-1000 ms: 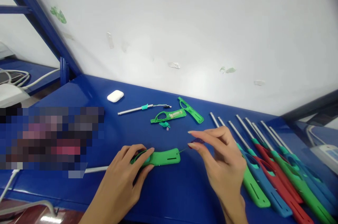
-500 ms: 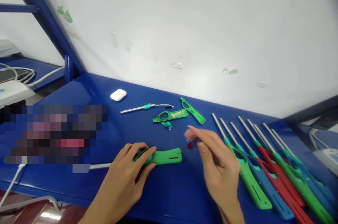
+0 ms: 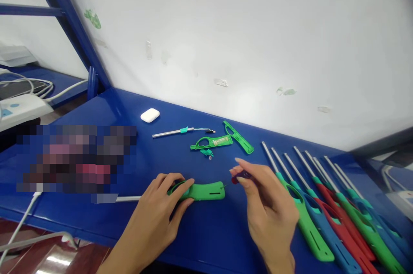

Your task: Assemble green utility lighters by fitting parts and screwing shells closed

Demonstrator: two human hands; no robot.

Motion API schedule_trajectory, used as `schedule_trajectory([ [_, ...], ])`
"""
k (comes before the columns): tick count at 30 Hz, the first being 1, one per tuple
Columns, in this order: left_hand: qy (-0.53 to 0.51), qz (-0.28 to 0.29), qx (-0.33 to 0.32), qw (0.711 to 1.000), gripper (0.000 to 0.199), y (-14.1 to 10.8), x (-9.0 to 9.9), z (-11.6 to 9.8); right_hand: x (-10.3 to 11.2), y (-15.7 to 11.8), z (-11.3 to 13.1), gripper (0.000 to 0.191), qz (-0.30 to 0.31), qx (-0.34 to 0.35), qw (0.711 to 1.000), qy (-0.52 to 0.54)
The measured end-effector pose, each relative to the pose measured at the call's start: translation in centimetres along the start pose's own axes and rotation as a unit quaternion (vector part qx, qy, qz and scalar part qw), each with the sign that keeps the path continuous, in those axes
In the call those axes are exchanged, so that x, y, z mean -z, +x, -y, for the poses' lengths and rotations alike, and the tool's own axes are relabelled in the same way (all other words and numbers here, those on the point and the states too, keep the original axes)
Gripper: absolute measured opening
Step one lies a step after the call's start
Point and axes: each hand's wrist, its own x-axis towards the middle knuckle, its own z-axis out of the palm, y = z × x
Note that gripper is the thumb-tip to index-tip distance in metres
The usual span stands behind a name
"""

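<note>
A green long-nosed lighter (image 3: 208, 191) lies flat on the blue table, its metal tube pointing left. My left hand (image 3: 161, 203) grips it around the trigger-loop end, thumb on the near side and fingers on the far side. My right hand (image 3: 269, 205) pinches a small screwdriver with a dark red handle (image 3: 240, 177). Its thin shaft reaches to the hole at the lighter's right end. Beyond lie two opened green lighter shell halves (image 3: 213, 141), (image 3: 238, 137), a small teal trigger piece (image 3: 207, 152) and a metal tube with a wire (image 3: 172, 132).
Several assembled lighters in green, blue and red (image 3: 312, 226) lie side by side at the right. A white earbud case (image 3: 150, 115) sits at the back left. A blurred-out patch (image 3: 77, 158) covers the left, with a white cable (image 3: 24, 218) below. A white wall (image 3: 209, 29) rises behind.
The view has shifted slightly, moving everything a little to the right. Both hands keep their holds; the screwdriver tip stays at the hole, its handle angled slightly differently.
</note>
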Motion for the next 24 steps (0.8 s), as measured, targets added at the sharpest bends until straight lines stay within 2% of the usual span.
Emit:
schedule_trajectory([
  [2,-0.001,0.001,-0.001,1.000,0.035,0.0,0.0,0.0,-0.2,0.0,0.0,0.036,-0.041,0.001,0.999,-0.018],
  [4,-0.001,0.002,-0.001,1.000,0.035,0.0,-0.1,0.1,-0.1,0.0,0.1,0.031,-0.053,-0.005,0.998,-0.045],
  [6,-0.001,0.002,-0.001,1.000,0.034,0.0,-0.1,0.1,0.1,0.1,0.4,0.031,-0.028,-0.013,0.998,-0.060],
  [9,-0.001,0.002,-0.002,1.000,0.035,0.0,-0.1,0.1,0.4,0.1,0.7,0.041,0.014,-0.019,0.999,-0.045],
  [13,0.001,-0.001,-0.001,1.000,0.035,-0.1,-0.2,0.1,-0.1,0.1,0.6,0.036,-0.012,-0.021,0.999,-0.025],
  [17,0.001,-0.006,-0.003,1.000,0.034,0.0,-0.2,0.1,-0.6,0.4,0.8,0.028,-0.037,-0.019,0.997,-0.058],
  [20,0.002,-0.007,-0.003,1.000,0.034,0.0,-0.1,0.1,-0.3,0.4,1.2,0.034,-0.010,-0.023,0.997,-0.073],
  [24,0.004,-0.003,0.002,1.000,0.034,0.0,-0.1,0.0,-0.1,0.1,1.5,0.040,0.019,-0.024,0.999,-0.029],
])
